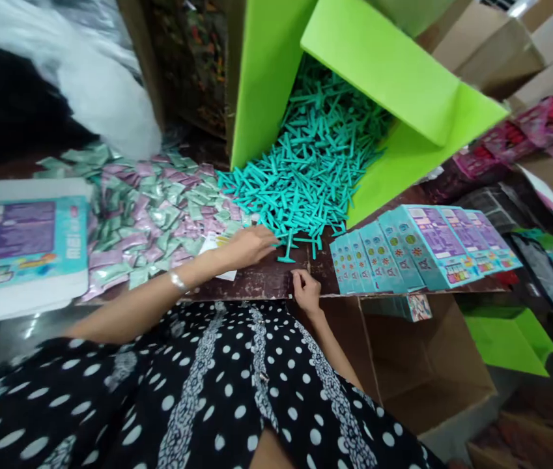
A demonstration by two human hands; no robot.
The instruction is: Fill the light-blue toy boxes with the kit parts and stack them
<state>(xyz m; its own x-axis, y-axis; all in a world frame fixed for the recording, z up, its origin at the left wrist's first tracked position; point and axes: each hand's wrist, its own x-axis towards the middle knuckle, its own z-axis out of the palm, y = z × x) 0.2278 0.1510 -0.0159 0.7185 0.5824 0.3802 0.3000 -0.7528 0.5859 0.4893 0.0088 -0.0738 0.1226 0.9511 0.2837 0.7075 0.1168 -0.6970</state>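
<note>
My left hand (253, 246) rests low at the front edge of a pile of small teal plastic hammers (300, 176), fingers bent down and pressed together. Whatever is under those fingertips is hidden. Just right of them one loose teal hammer (286, 249) lies on the dark tabletop (256, 283). Beneath my left wrist sits a white slip of paper (228, 275), partly covered, with something yellow on it. At the table's front edge my right hand (307, 291) is curled closed, and nothing shows in it.
Green and pink sachets (154, 208) are heaped at left, beside a flat printed carton (27, 241). The hammers spill from a lime-green box (383, 71). Teal printed boxes (403, 251) stand in a row at right, above an open cardboard box (423, 365).
</note>
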